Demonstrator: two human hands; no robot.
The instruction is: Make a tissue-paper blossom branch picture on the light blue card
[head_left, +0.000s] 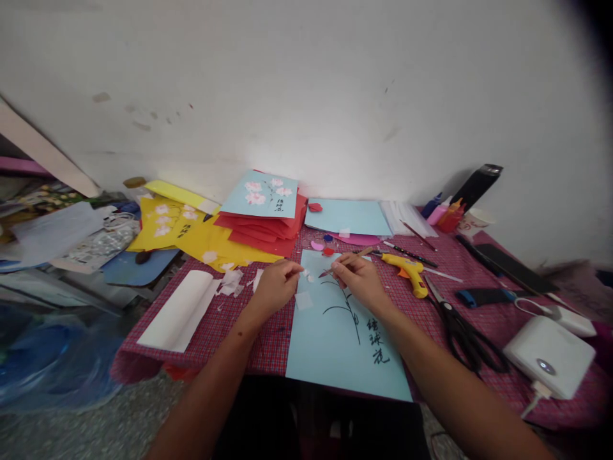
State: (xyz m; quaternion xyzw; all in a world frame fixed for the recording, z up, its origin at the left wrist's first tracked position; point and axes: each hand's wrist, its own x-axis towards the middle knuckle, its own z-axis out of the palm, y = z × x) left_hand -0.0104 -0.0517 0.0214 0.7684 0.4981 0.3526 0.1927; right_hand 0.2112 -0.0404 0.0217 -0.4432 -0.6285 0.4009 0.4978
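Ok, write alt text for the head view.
Right hand holding a slim brush, left hand beside white scraps, over a pale blue sheet with black branches and Chinese characters; yellow glue gun and black scissors lie to the right.

A tall black cylindrical flask with a silvery lid [476, 188] is standing near a white patterned paper cup [476, 220]. On the red checked tablecloth [265, 345], a rounded white plastic box with a small oval panel [550, 358] is sitting with a white cable [535, 399] running from its edge. Black-handled metal scissors [467, 332] are lying near a yellow plastic glue gun [408, 269]. At far left, bluish transparent plastic sheeting [52, 364] is lying crumpled above a grey speckled floor [119, 428].
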